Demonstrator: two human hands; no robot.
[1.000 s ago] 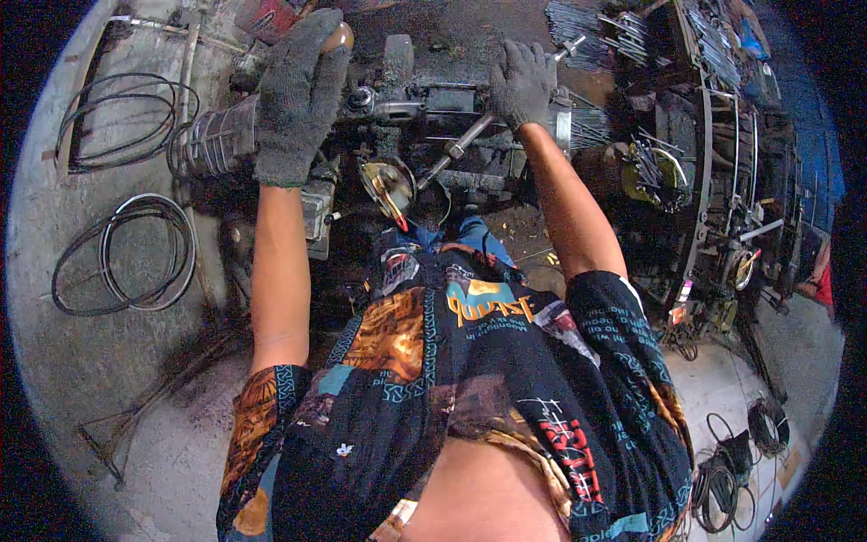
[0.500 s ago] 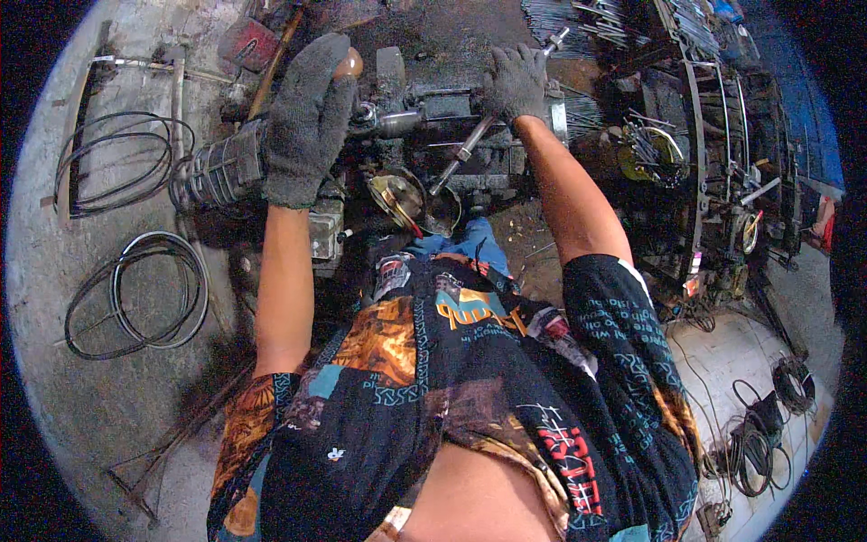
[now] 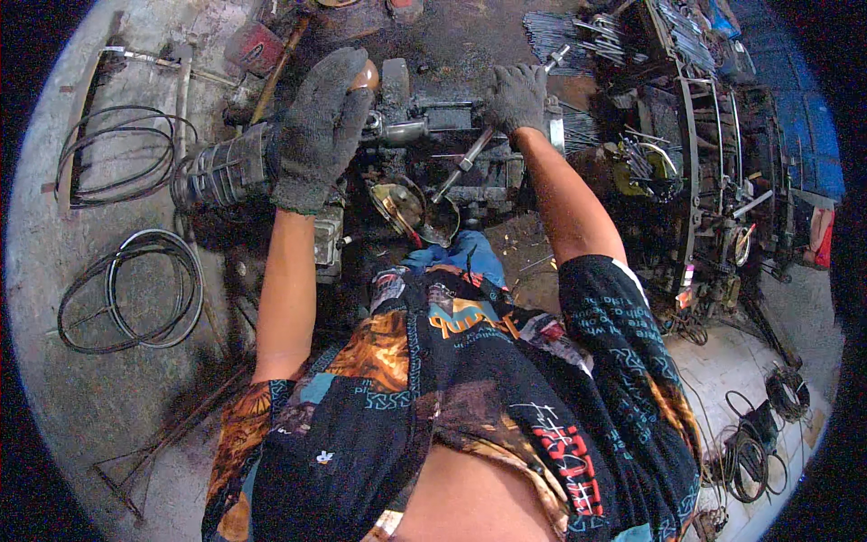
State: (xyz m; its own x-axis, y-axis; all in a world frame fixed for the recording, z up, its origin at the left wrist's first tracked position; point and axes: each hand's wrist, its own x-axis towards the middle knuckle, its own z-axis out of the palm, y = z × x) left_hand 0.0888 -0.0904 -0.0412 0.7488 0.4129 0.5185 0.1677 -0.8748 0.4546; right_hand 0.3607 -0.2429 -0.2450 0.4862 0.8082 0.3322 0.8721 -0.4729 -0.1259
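Note:
My left hand (image 3: 318,126), in a dark grey knit glove, is closed on a round brown knob (image 3: 366,75), which shows between its thumb and fingertips. What the knob is fixed to is hidden by the glove. My right hand (image 3: 517,98), gloved alike, wraps round a long metal bar handle (image 3: 464,163) that slants across the machine (image 3: 402,131). Both ends of this bar stick out past my fist. Below the machine's middle, close to my legs, are a round metal pan (image 3: 442,222) and a yellowish round dish (image 3: 396,200) beside it.
A ribbed motor (image 3: 221,170) adjoins the machine on the left. Coiled cables (image 3: 131,289) lie on the floor there. Bundles of metal rods (image 3: 553,41) lie at the far right, near a yellow container (image 3: 648,163) of rods and a metal rack (image 3: 691,172).
My left hand and the brown knob have shifted slightly to the right together. My right hand keeps its hold on the bar handle. The whole view has tilted a little.

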